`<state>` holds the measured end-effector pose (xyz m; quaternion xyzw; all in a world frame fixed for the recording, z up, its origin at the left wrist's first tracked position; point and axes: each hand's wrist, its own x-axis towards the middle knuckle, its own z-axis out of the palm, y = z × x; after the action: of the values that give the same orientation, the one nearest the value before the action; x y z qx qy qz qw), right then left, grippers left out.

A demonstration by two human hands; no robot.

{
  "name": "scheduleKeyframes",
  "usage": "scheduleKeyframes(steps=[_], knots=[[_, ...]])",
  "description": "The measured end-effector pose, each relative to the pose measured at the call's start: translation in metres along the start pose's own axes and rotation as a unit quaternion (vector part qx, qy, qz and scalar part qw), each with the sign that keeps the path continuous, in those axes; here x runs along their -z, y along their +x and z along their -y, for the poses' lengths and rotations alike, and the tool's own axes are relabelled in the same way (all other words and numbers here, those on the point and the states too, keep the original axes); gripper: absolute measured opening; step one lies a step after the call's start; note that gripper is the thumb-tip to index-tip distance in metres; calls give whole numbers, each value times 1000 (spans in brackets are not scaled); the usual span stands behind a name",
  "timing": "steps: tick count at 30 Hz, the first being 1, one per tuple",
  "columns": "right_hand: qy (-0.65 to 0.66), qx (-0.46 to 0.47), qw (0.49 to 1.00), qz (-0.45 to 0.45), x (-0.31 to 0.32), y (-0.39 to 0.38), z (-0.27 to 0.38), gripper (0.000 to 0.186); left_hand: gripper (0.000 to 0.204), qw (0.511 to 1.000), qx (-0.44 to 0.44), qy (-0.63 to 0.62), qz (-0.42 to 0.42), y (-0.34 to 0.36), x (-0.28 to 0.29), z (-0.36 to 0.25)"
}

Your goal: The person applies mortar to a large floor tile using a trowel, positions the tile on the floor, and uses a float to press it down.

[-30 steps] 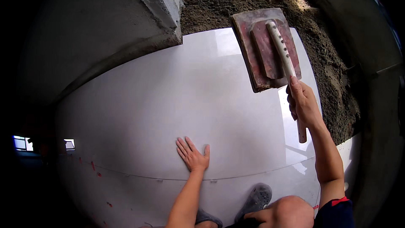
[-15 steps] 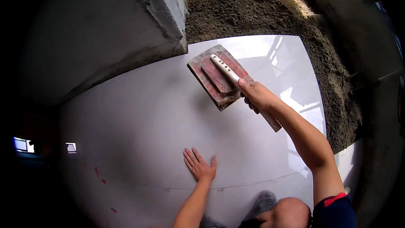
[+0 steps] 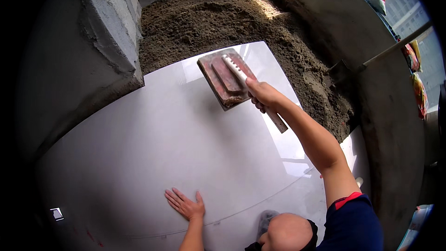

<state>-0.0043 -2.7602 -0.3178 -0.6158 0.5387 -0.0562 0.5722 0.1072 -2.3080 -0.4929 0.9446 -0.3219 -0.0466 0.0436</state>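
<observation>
A large glossy pale floor tile (image 3: 153,130) spreads out before me, its far edge against the rough bed of sand. My right hand (image 3: 265,95) is closed round the long white handle of a tile beating paddle (image 3: 227,76). Its rectangular, worn reddish pad is over the tile near the far right corner, casting a shadow below; I cannot tell whether it touches. Toward my body, my left hand (image 3: 186,206) lies flat on the tile, fingers spread and holding nothing.
Brown sandy mortar (image 3: 209,23) is heaped beyond the tile and down its right side. A rough concrete wall corner (image 3: 111,32) juts in at left. At right a shovel (image 3: 344,69) stands in the sand, with colourful bags (image 3: 419,95) farther off. My knee (image 3: 289,232) is below.
The view has swung toward the right, showing more sand and the shovel. My right hand has carried the paddle closer to the tile's far right corner. My left hand stays flat on the tile.
</observation>
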Motion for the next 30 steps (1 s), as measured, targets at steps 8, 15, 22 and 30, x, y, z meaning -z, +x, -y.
scheduleKeyframes(steps=[8, 15, 22, 30], knots=[[-8, 40, 972, -231, -2, 29, -95, 56, 102, 1000, 4, -10, -1, -4, -3, -6], [98, -49, 989, -100, 55, 15, -1, 57, 100, 1000, 2, 1, -12, -3, 4, 8], [3, 11, 967, -253, 32, 53, -112, 56, 96, 999, -28, -19, -21, -6, 2, -14], [66, -6, 993, -94, 56, -23, -7, 56, 91, 999, -28, 1, -43, -3, 1, 9]])
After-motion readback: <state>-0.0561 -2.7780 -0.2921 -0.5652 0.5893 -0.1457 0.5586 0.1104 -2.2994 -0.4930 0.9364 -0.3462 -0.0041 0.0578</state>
